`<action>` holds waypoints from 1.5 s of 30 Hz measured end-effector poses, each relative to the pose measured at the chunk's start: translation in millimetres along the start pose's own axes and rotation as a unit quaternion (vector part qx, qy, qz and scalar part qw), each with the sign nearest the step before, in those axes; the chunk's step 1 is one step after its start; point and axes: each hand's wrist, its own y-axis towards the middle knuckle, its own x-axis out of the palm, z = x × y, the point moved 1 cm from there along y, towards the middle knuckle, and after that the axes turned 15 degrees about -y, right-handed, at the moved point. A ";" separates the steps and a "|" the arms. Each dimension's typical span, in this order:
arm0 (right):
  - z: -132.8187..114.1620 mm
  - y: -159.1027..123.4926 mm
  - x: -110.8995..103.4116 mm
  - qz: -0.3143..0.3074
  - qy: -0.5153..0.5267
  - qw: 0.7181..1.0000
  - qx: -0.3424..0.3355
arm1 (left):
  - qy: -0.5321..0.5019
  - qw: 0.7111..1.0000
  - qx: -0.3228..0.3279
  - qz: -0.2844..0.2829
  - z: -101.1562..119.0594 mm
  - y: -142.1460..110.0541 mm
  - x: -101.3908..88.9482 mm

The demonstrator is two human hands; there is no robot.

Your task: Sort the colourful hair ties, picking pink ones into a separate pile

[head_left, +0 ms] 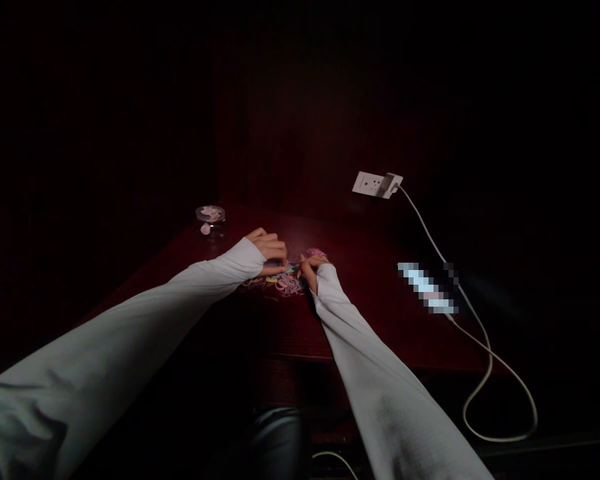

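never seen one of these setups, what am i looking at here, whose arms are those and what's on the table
There's no robot: one camera on a person's head looks forward and down at their own bare hands and pale sleeves. On the dark red table, the left hand and right hand are at a pile of thin, colourful bands. A pink bunch shows by the right hand; whether it's gripped is unclear. A clear container stands farther left. At right, a white cable links a wall socket and a pixelated object.
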 end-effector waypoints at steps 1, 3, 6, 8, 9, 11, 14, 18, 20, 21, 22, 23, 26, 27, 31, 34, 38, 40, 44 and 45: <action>0.0 -0.2 -0.1 0.000 0.001 1.000 0.000 | -0.002 1.000 -0.001 0.001 -0.1 -0.2 -0.2; -0.3 -0.6 -0.6 -0.002 0.005 1.000 -0.001 | -0.005 1.000 -0.002 0.000 -0.4 -0.7 -0.1; -1.1 -1.2 -1.5 -0.004 0.010 1.000 -0.003 | -0.012 1.000 0.006 0.007 0.1 -1.3 0.0; -1.5 -1.4 -2.1 -0.001 0.011 1.000 -0.004 | -0.014 1.000 0.009 0.010 2.6 -1.6 -1.1; -1.6 -1.4 -2.2 -0.002 0.013 1.000 -0.006 | -0.013 1.000 0.008 0.010 4.7 -1.7 -2.3; -1.5 -1.2 -2.1 -0.005 0.017 1.000 -0.009 | -0.011 1.000 0.005 0.007 10.2 -1.7 -5.8; -0.9 -0.8 -1.1 -0.009 0.023 1.000 -0.010 | -0.014 1.000 0.002 0.004 18.0 -1.2 -10.8; 0.1 -0.1 1.9 -0.002 0.037 0.999 -0.022 | -0.040 0.999 -0.008 0.008 21.5 -0.3 -12.3; 1.0 0.4 3.8 0.001 0.042 0.999 -0.022 | -0.045 0.999 -0.012 0.006 21.5 0.0 -11.9; 1.6 0.7 4.7 0.000 0.043 0.999 -0.020 | -0.044 0.999 -0.012 0.003 21.6 0.0 -11.8; 2.1 1.1 5.5 -0.001 0.044 0.999 -0.019 | -0.043 0.999 -0.012 -0.001 21.7 0.0 -12.0; 2.6 1.4 6.2 -0.002 0.045 0.999 -0.018 | -0.042 0.999 -0.012 -0.006 22.0 -0.1 -12.4; 3.6 1.9 7.9 -0.005 0.045 0.999 -0.022 | -0.040 0.999 -0.012 -0.012 22.9 -0.5 -14.0; 3.8 2.0 8.6 -0.008 0.046 0.999 -0.025 | -0.041 0.999 -0.010 -0.012 22.9 -0.7 -14.3; 4.5 1.8 11.6 0.007 0.049 0.998 -0.028 | -0.044 0.999 -0.001 -0.004 19.4 -1.0 -11.0; 4.3 1.5 11.4 0.004 0.046 0.999 -0.027 | -0.052 0.999 -0.004 0.006 12.2 -0.1 -5.0; 3.3 0.9 8.0 -0.019 0.049 0.998 -0.029 | -0.052 0.999 0.003 0.003 2.5 1.4 1.7; 3.2 0.8 7.0 -0.017 0.051 0.998 -0.029 | -0.047 0.999 0.006 0.003 0.8 1.8 2.5; 4.4 0.9 7.8 -0.014 0.049 0.998 -0.033 | -0.038 0.999 0.002 -0.001 6.3 1.4 -1.0; 4.8 1.0 8.2 -0.013 0.050 0.998 -0.033 | -0.038 0.999 0.002 -0.002 9.2 1.2 -2.8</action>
